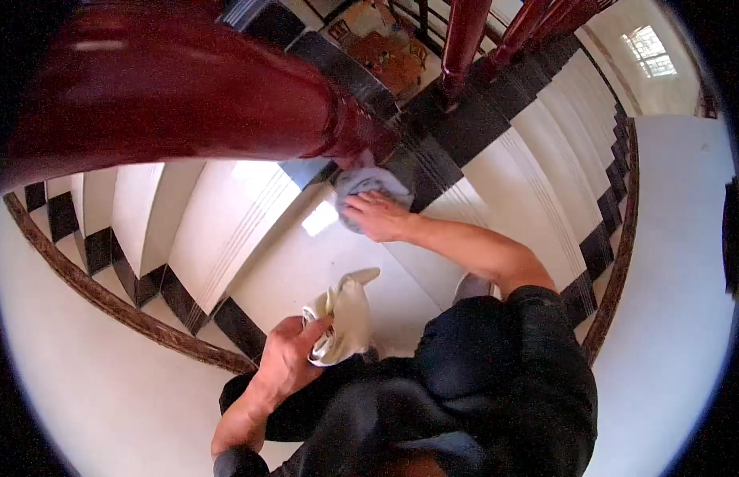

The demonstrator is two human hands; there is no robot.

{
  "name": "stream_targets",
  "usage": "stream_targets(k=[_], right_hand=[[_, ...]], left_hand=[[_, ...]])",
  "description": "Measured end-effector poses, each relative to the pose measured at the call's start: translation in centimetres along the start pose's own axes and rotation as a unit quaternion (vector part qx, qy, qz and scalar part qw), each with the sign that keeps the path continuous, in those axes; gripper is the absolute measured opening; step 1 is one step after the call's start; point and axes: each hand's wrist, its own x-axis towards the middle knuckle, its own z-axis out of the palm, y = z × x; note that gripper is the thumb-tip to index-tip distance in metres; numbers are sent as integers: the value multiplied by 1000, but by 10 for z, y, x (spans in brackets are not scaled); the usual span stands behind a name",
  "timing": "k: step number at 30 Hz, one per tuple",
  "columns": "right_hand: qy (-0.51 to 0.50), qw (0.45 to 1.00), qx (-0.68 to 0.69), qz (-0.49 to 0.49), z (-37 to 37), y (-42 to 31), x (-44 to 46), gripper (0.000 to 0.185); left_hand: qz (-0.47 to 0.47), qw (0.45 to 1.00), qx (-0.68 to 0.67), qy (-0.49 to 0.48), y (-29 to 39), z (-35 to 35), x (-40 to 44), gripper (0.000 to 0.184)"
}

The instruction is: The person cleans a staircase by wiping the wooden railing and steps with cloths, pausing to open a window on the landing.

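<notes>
My right hand [376, 215] presses a grey cloth [388, 183] against the stair, right by the foot of a thick dark red baluster post [226, 103]. Its fingers are bent over the cloth, and part of the cloth bunches out beyond them. Closer to my body, my left hand [290, 350] grips a folded cream-coloured cloth [346, 318] above the white step. One corner of that cream cloth sticks out towards the right.
White stair treads [226, 215] with black tile edging fan out on both sides. More red balusters [465, 40] rise at the top. Through the railing, a wooden table [383, 63] shows on a lower floor. A white wall [679, 238] borders the right side.
</notes>
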Motion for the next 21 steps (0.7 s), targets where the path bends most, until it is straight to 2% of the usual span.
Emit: stream_targets(k=[1, 3, 4, 6, 8, 10, 14, 16, 18, 19, 20, 21], right_hand=[[6, 1000, -3, -2, -2, 0, 20, 52], [49, 985, -114, 120, 3, -2, 45, 48], [10, 982, -136, 133, -27, -5, 44, 45], [86, 975, -165, 122, -17, -2, 39, 44], [79, 973, -168, 138, -19, -2, 8, 43], [64, 975, -146, 154, -27, 1, -34, 41], [68, 979, -107, 160, -44, 39, -109, 41], [206, 915, 30, 345, -72, 40, -111, 42], [322, 900, -42, 291, -91, 57, -91, 43], [352, 900, -62, 250, -86, 68, -77, 47], [344, 904, -59, 247, -73, 65, -75, 47], [240, 940, -85, 228, -63, 49, -72, 47]], left_hand=[[-10, 1000, -10, -1, 0, 2, -1, 59], [-34, 999, -14, -10, -7, 8, -10, 59], [-38, 999, -16, -12, -9, 13, -16, 59], [-17, 1000, -5, 24, -12, 16, -15, 58], [-13, 999, -11, 28, -8, 14, -18, 57], [-40, 999, 14, -21, 0, -2, -17, 56], [-13, 999, -12, 30, 4, -8, -20, 53], [-30, 999, -22, 38, 11, -18, -25, 46], [-136, 968, -210, 20, 13, -20, -25, 41], [-215, 868, -448, 1, 15, -21, -21, 41], [-251, 850, -460, -63, 15, -30, -14, 43], [-255, 833, -484, -88, 19, -37, -5, 43]])
